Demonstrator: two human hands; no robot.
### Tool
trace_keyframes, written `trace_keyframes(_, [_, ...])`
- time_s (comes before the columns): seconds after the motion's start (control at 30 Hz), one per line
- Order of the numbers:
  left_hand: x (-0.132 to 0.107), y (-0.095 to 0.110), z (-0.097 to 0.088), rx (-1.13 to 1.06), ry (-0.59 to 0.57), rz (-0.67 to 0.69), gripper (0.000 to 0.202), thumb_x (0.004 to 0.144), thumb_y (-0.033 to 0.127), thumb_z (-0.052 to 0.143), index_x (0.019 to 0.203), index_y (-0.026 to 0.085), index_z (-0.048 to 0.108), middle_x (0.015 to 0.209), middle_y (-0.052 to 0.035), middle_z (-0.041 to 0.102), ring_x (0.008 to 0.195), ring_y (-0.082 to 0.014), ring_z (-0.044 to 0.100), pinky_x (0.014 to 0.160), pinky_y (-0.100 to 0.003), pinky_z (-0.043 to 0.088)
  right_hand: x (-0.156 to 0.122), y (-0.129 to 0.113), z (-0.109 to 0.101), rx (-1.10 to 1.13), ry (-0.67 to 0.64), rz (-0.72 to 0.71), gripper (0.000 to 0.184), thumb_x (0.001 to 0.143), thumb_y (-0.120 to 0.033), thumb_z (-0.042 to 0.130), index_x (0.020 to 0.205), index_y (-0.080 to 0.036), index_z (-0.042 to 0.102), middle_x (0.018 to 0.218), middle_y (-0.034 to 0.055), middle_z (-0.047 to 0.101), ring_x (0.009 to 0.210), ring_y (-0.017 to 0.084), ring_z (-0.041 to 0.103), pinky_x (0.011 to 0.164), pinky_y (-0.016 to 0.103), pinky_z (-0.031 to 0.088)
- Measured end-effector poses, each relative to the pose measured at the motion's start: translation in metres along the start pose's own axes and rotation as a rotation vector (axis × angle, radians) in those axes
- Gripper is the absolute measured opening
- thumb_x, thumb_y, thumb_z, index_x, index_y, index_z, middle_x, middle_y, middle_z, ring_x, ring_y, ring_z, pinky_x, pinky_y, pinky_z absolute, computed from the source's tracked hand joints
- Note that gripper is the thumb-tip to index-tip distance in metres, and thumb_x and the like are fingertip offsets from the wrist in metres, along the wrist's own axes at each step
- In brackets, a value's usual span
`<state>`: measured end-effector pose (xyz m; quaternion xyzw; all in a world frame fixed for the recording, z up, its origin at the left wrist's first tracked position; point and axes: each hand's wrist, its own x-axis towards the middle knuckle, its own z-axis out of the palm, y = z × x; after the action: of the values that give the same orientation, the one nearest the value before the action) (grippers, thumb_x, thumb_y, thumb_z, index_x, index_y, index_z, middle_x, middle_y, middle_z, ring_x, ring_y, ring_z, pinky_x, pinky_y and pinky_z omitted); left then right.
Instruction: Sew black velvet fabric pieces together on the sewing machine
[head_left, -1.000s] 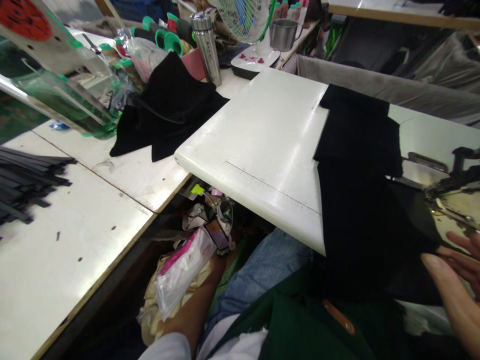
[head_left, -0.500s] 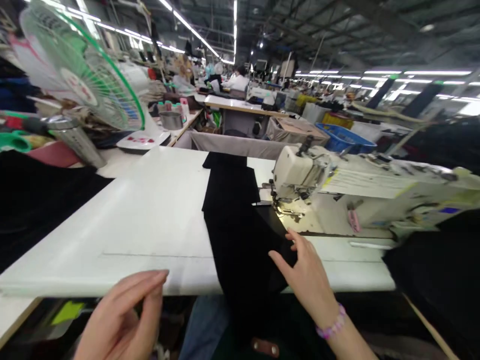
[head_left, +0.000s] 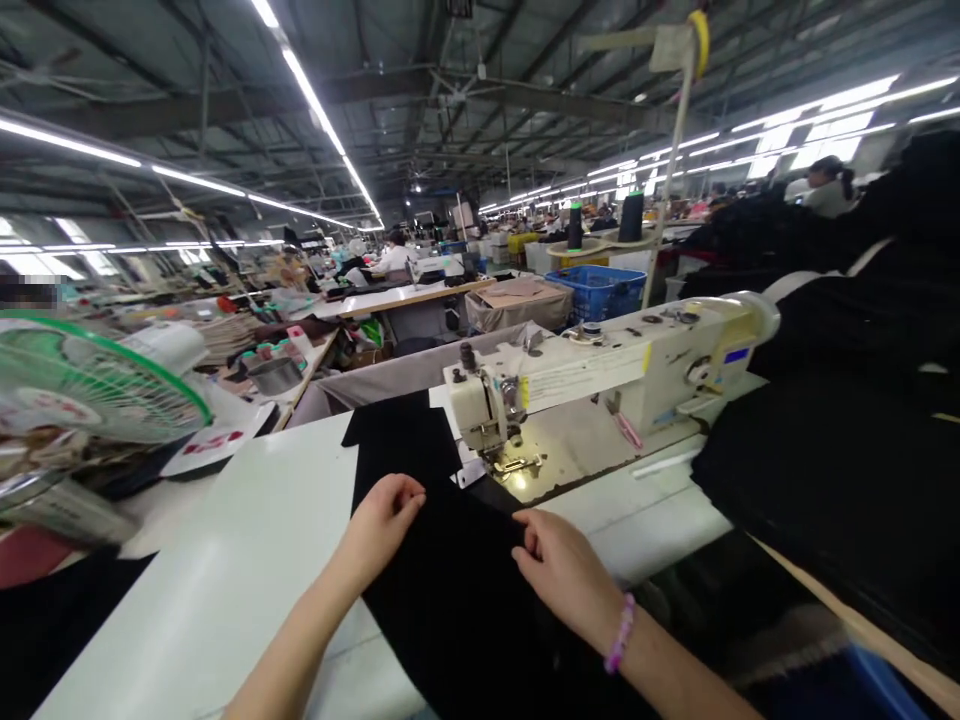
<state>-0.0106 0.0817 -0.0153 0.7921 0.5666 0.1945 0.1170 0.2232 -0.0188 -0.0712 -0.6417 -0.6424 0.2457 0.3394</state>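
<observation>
A long piece of black fabric (head_left: pixel 450 590) lies over the white table and runs down its front edge toward my body. My left hand (head_left: pixel 386 510) is on the fabric left of the needle area, thumb and fingers pinched together on it. My right hand (head_left: pixel 559 560), with a beaded bracelet at the wrist, has curled fingers gripping the fabric's right edge. Just beyond both hands stands a white sewing machine (head_left: pixel 585 370). Its lit presser foot (head_left: pixel 491 460) is beside the fabric's right edge. Cloth under the fingertips is partly hidden.
A green-rimmed fan (head_left: pixel 105 370) and a metal flask (head_left: pixel 64 510) stand at left. More black cloth (head_left: pixel 832 480) is heaped on the right. Behind the machine are a blue basket (head_left: pixel 600 290) and thread cones (head_left: pixel 631 218). People work farther back.
My left hand has moved from the table's front edge up and right onto the fabric, and its fingers have closed. My right hand's fingers have curled in. The view has turned right and upward.
</observation>
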Motion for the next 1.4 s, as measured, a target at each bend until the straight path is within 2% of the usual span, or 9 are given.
trace_keyframes(0.1, [-0.028,0.011,-0.012,-0.238,0.136,-0.035,0.028,0.087,0.049,0.047,0.086,0.023,0.057,0.072,-0.0011,0.061,0.067,-0.0206,0.059,0.063,-0.031,0.051,0.001,0.008,-0.018,0.125,0.111,-0.022,0.009,0.089,-0.021,0.055,0.086,-0.019,0.063,0.084,0.0039,0.062,0.078,0.020,0.060,0.073,0.031,0.045])
trace_keyframes(0.33, [-0.070,0.047,-0.024,-0.490,0.346,-0.169,0.043,0.076,0.064,0.063,0.093,0.024,0.057,0.057,0.0042,0.057,0.051,-0.0152,0.050,0.047,-0.023,0.039,-0.018,-0.003,-0.044,0.474,0.140,0.011,0.021,0.096,-0.040,0.045,0.084,-0.023,0.049,0.074,-0.0028,0.052,0.069,0.016,0.051,0.066,0.028,0.040])
trace_keyframes(0.47, [-0.062,0.053,-0.026,-0.422,0.049,-0.228,0.053,0.070,0.066,0.065,0.098,0.022,0.066,0.064,0.0007,0.066,0.058,-0.0175,0.057,0.053,-0.024,0.043,-0.037,0.010,-0.044,0.710,-0.010,0.202,0.024,0.086,-0.045,0.058,0.082,-0.022,0.050,0.071,-0.0043,0.050,0.066,0.015,0.050,0.061,0.027,0.042])
trace_keyframes(0.6, [-0.049,0.050,-0.018,-0.425,-0.304,-0.164,0.044,0.076,0.064,0.060,0.083,0.021,0.065,0.069,-0.0012,0.067,0.066,-0.0206,0.062,0.063,-0.028,0.048,-0.056,0.029,-0.038,0.884,-0.047,0.288,0.033,0.079,-0.045,0.071,0.095,-0.019,0.059,0.086,0.0017,0.066,0.081,0.020,0.062,0.073,0.029,0.050])
trace_keyframes(0.7, [-0.034,0.048,-0.007,-0.322,-0.297,-0.073,0.038,0.085,0.058,0.050,0.079,0.022,0.061,0.067,0.0005,0.062,0.063,-0.0191,0.059,0.062,-0.028,0.046,-0.066,0.039,-0.031,0.748,-0.013,0.257,0.032,0.086,-0.050,0.065,0.093,-0.018,0.066,0.085,0.0043,0.070,0.081,0.023,0.065,0.072,0.030,0.051])
trace_keyframes(0.83, [-0.005,0.049,0.018,-0.012,-0.256,0.058,0.025,0.092,0.042,0.042,0.083,0.023,0.056,0.078,-0.0017,0.066,0.074,-0.0209,0.064,0.070,-0.030,0.047,-0.067,0.048,-0.023,0.286,0.208,0.070,0.034,0.097,-0.047,0.051,0.089,-0.019,0.068,0.078,0.0045,0.068,0.072,0.022,0.065,0.067,0.031,0.049])
trace_keyframes(1.03, [0.015,0.053,0.057,0.178,-0.204,0.023,0.016,0.093,0.033,0.047,0.087,0.021,0.056,0.097,-0.0104,0.069,0.081,-0.0250,0.067,0.069,-0.032,0.045,-0.054,0.052,-0.023,-0.244,0.300,-0.137,0.027,0.103,-0.033,0.044,0.088,-0.022,0.063,0.082,0.0037,0.067,0.070,0.021,0.067,0.060,0.031,0.046])
trace_keyframes(1.23, [-0.001,0.041,0.038,0.137,-0.240,-0.024,0.034,0.093,0.052,0.043,0.085,0.023,0.057,0.077,-0.0054,0.069,0.072,-0.0237,0.066,0.064,-0.030,0.041,-0.048,0.050,-0.035,-0.375,0.274,-0.134,0.005,0.092,-0.022,0.064,0.087,-0.021,0.062,0.097,0.0065,0.066,0.089,0.025,0.065,0.077,0.037,0.050])
trace_keyframes(1.4, [-0.037,0.027,0.015,0.006,-0.262,-0.107,0.036,0.086,0.056,0.046,0.071,0.024,0.054,0.062,0.0002,0.059,0.060,-0.0206,0.057,0.058,-0.029,0.038,-0.039,0.053,-0.046,-0.333,0.219,-0.118,0.008,0.087,-0.023,0.070,0.089,-0.021,0.062,0.103,0.0075,0.066,0.096,0.026,0.061,0.084,0.041,0.048])
